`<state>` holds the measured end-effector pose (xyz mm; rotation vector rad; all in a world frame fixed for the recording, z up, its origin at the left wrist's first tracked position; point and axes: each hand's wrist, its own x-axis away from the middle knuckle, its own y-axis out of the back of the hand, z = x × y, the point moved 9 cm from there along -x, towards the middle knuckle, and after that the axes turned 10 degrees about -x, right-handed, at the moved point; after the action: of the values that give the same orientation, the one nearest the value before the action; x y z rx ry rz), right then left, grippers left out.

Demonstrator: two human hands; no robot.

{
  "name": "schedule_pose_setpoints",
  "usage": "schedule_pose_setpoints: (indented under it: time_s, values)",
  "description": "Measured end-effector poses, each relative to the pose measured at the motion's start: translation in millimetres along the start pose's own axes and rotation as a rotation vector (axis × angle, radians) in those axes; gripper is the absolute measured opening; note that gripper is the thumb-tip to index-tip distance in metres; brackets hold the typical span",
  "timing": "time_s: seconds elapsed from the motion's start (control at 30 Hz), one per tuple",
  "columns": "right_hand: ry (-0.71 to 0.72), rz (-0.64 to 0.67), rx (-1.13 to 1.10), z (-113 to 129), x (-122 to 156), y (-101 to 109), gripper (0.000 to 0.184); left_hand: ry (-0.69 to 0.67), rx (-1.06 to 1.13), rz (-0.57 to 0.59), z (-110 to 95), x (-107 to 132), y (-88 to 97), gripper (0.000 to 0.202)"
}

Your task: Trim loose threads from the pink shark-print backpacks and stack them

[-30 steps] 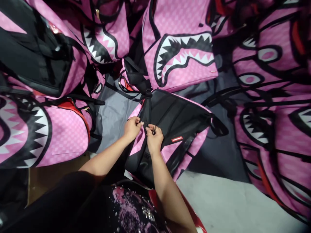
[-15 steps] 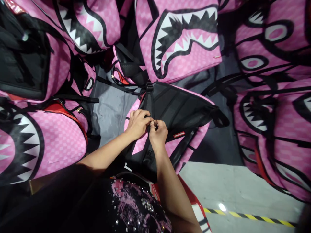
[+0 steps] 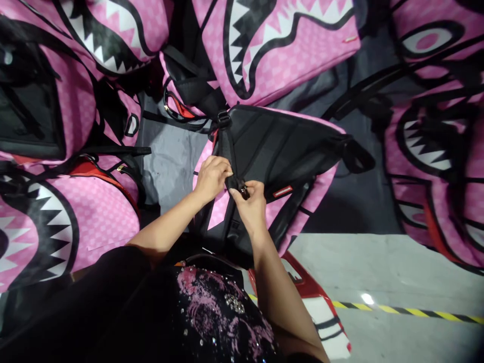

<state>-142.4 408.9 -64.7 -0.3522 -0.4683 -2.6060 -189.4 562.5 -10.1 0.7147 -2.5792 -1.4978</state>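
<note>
A black and pink backpack (image 3: 287,146) lies in front of me with its black padded back upward. One black shoulder strap (image 3: 228,146) runs down its left part from a buckle near the top. My left hand (image 3: 213,177) is closed on the lower part of this strap, fingertips pinching its edge. Just to the right, my right hand (image 3: 250,201) is closed too, its thumb against the strap. Between its thumb and fingers shows a small dark shiny piece (image 3: 245,191); whether it is a buckle or a small tool, I cannot tell. A red label (image 3: 283,191) sits beside that hand.
More pink checkered backpacks with shark-mouth prints surround this one, including one (image 3: 106,212) at left, one (image 3: 302,60) behind and several at right (image 3: 427,141). Grey sheeting (image 3: 170,161) lies underneath. A red and white object (image 3: 313,297) stands near my right forearm, above yellow-black floor tape (image 3: 408,311).
The view has shifted, and the backpack appears slightly higher. My hands have drawn a little apart along the strap, showing more of it and of the dark shiny piece.
</note>
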Motion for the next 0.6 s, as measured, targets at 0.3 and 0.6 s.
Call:
schedule_pose_setpoints:
  time_s: [0.3, 0.6]
  values:
    - [0.324, 0.021, 0.125, 27, 10, -5, 0.026, 0.073, 0.040, -0.015, 4, -5, 5.4, 0.015]
    - [0.368, -0.052, 0.099, 33, 17, -15, 0.029, 0.029, 0.055, -0.135, -5, 2, 19.0, 0.021]
